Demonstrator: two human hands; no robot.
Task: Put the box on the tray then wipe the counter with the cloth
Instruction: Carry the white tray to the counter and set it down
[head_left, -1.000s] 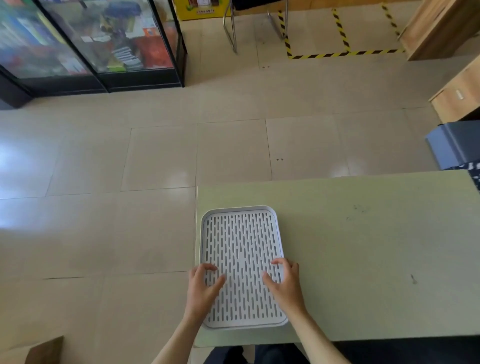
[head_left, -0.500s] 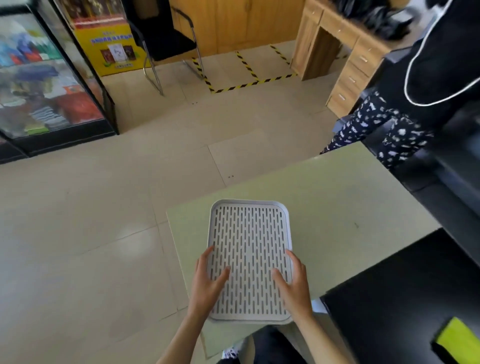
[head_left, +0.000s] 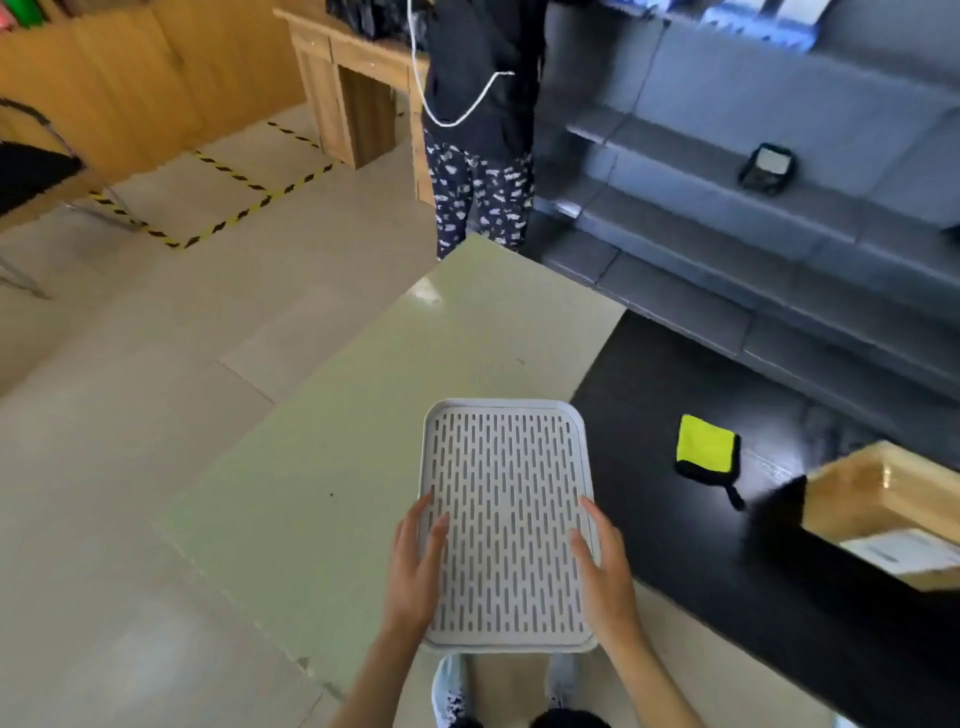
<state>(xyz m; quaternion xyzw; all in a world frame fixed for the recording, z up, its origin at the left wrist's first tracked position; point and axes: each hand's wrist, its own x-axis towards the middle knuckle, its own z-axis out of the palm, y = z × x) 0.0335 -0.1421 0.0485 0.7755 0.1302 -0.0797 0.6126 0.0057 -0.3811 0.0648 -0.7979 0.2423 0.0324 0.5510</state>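
Observation:
I hold a grey slotted tray by its two long sides, above the pale green table near its right corner. My left hand grips the left rim and my right hand grips the right rim. A yellow cloth with a black border lies folded on the black counter to the right. A cardboard box stands at the counter's right end, partly hidden by a dark blurred shape.
A person in patterned trousers stands beyond the table's far corner. Grey shelving with a small black device runs behind the counter. A wooden desk and a chair stand on the tiled floor.
The view has swung to the right, and the tray has come with my hands toward the table's right corner. The black counter, cloth and box have come into sight.

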